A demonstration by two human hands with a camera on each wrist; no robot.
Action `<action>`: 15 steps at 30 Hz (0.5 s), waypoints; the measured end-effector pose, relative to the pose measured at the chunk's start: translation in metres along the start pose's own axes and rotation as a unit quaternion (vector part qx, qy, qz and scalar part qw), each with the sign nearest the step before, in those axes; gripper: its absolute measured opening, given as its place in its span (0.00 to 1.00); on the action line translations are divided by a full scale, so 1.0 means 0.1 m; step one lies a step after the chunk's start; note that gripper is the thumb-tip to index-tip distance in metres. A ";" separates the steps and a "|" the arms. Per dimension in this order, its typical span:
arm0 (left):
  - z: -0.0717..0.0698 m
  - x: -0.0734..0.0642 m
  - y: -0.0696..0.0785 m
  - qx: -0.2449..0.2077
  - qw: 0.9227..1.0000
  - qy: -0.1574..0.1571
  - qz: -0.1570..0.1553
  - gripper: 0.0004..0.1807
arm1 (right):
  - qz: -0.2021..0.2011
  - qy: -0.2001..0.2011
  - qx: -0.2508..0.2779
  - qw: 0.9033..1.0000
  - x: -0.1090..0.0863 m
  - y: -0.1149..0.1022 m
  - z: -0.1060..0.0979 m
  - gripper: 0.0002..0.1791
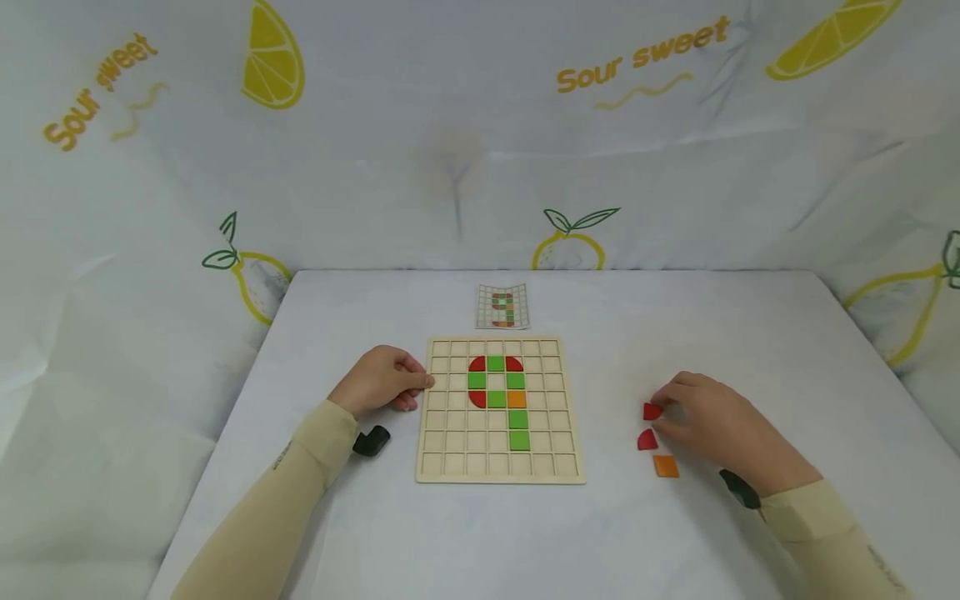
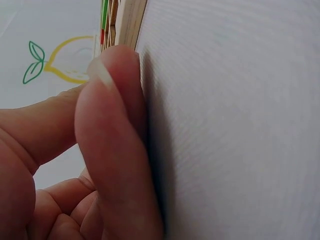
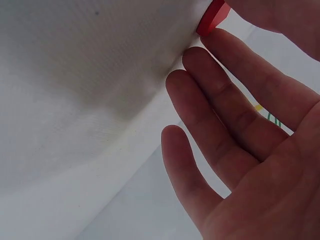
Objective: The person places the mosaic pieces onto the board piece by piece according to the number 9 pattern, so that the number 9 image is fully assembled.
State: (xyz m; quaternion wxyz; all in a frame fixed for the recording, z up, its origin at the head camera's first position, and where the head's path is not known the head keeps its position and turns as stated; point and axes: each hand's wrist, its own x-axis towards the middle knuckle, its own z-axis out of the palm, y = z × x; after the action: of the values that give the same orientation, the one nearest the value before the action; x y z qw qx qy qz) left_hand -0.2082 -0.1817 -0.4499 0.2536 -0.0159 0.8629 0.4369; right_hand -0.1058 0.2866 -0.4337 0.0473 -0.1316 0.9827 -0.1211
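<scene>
A wooden grid board (image 1: pixel 457 458) lies flat on the table, with green squares, red quarter-round tiles and one orange square set in its cells in a 9-like shape. At its left edge, my left hand (image 1: pixel 384 381) grips the rim between thumb and index finger; the left wrist view shows the fingertips close against the board's side (image 2: pixel 131 22). Over on the right, my right hand (image 1: pixel 712 421) pinches a red quarter-round tile (image 1: pixel 652 411) between thumb and index finger, its other fingers loosely extended. That red tile (image 3: pixel 212 19) is partly cut off in the right wrist view.
Just below the held tile lie another red quarter-round tile (image 1: pixel 647 440) and an orange square tile (image 1: pixel 665 466). Behind the board lies a small pattern card (image 1: pixel 502 307) with a matching coloured figure. A lemon-printed white cloth (image 1: pixel 420 167) hangs behind the white table (image 1: pixel 337 533).
</scene>
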 end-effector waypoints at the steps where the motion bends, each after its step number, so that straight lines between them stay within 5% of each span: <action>1: 0.00 0.00 0.01 0.000 1.000 0.000 0.001 0.13 | -0.001 -0.001 0.001 1.000 0.00 0.00 0.00 0.12; 15: 0.01 -0.02 0.02 0.006 1.000 0.000 0.003 0.12 | -0.013 -0.003 0.001 1.000 0.04 -0.03 -0.02 0.08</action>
State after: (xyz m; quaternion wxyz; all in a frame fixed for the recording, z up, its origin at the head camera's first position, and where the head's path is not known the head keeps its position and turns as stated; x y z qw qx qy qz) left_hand -0.2066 -0.1803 -0.4474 0.2522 -0.0120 0.8654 0.4328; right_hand -0.1094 0.2829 -0.4310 0.0483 -0.1444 0.9808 -0.1222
